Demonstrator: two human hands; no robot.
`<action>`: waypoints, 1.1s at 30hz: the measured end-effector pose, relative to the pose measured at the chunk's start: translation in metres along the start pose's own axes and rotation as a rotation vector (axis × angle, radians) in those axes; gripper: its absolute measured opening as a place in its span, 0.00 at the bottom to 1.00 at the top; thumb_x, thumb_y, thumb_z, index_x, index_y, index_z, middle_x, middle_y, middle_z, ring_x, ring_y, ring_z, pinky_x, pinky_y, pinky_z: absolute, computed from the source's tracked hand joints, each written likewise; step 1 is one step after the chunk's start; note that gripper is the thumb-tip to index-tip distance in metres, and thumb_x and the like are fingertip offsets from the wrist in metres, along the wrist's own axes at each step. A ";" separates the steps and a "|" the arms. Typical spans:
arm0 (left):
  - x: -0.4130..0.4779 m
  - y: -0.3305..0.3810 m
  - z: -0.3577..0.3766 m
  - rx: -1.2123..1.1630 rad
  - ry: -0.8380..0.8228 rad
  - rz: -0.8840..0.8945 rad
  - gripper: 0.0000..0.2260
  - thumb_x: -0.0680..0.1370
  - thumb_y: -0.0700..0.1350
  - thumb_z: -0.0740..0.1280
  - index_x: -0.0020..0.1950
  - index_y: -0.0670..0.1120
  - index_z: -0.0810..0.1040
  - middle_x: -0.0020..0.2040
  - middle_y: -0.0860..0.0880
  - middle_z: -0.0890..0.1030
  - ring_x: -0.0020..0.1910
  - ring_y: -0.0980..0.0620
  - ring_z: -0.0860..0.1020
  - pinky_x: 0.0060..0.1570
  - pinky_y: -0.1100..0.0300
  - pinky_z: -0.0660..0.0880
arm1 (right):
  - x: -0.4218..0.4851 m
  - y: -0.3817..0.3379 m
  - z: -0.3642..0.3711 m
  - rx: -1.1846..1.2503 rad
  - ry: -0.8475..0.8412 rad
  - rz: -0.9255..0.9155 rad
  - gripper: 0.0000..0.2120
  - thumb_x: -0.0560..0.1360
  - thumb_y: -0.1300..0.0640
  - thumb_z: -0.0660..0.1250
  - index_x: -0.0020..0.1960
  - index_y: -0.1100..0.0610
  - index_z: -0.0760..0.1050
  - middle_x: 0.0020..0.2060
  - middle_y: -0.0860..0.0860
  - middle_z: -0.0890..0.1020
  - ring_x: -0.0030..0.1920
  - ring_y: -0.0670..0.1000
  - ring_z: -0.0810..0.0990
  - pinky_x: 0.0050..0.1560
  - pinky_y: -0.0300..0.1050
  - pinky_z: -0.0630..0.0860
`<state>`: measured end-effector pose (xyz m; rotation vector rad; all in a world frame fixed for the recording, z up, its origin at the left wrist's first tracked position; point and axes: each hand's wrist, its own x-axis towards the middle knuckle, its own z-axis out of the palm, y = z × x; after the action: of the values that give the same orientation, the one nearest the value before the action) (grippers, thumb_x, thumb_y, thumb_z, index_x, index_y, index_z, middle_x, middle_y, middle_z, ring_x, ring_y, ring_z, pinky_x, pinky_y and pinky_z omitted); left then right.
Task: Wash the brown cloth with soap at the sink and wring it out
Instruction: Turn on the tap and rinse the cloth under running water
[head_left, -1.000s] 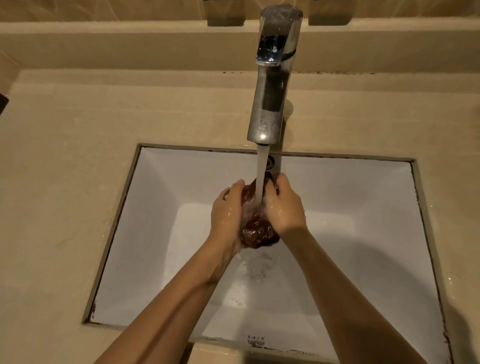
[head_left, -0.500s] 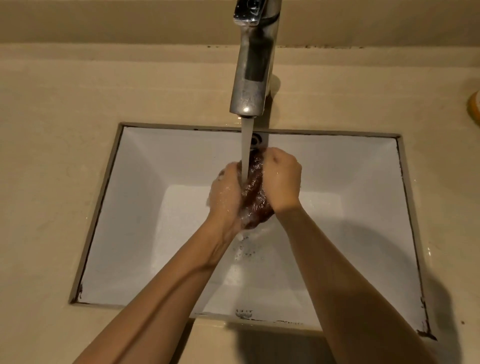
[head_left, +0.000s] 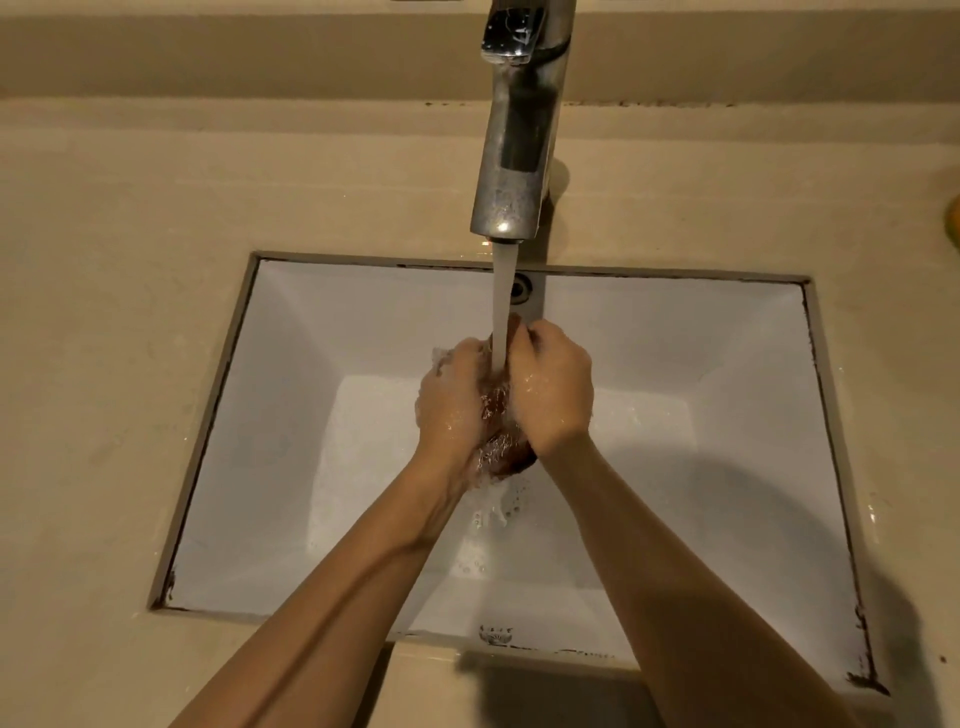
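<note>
Bunched wet brown cloth (head_left: 503, 441) under tap stream

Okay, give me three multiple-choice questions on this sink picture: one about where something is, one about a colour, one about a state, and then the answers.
1. Where is the brown cloth?
A) draped over a rail
B) bunched between the left hand and the right hand
C) lying flat on the basin floor

2. What colour is the inside of the sink?
A) white
B) black
C) green

3. What state is the tap in?
A) shut off
B) running
C) only dripping

Answers:
1 B: both hands grip the cloth above the basin.
2 A: the basin walls are white, set in a beige counter.
3 B: a steady water stream falls from the spout onto the cloth.
</note>
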<state>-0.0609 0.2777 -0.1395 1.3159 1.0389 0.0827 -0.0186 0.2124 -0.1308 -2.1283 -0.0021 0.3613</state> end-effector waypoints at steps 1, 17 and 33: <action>-0.002 0.004 -0.002 0.010 0.035 0.009 0.13 0.76 0.55 0.62 0.41 0.50 0.81 0.36 0.51 0.82 0.37 0.54 0.80 0.35 0.62 0.75 | 0.004 0.002 0.005 0.043 -0.018 0.011 0.14 0.79 0.51 0.54 0.38 0.54 0.70 0.33 0.49 0.75 0.36 0.47 0.75 0.41 0.45 0.72; 0.005 0.003 -0.013 -0.261 -0.198 -0.155 0.08 0.73 0.47 0.66 0.36 0.49 0.80 0.31 0.49 0.79 0.37 0.47 0.78 0.36 0.55 0.76 | -0.003 -0.003 0.015 0.154 0.044 0.030 0.16 0.79 0.47 0.57 0.39 0.55 0.75 0.36 0.51 0.79 0.38 0.49 0.77 0.42 0.45 0.73; -0.004 0.001 -0.011 -0.297 -0.214 -0.218 0.15 0.73 0.53 0.69 0.51 0.43 0.82 0.47 0.41 0.83 0.46 0.46 0.81 0.50 0.52 0.79 | -0.008 -0.006 0.007 0.168 0.053 0.108 0.16 0.79 0.49 0.57 0.36 0.55 0.73 0.33 0.50 0.77 0.37 0.50 0.76 0.38 0.43 0.72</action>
<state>-0.0699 0.2844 -0.1349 0.9156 0.9403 -0.0657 -0.0267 0.2202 -0.1269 -1.9757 0.1683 0.3557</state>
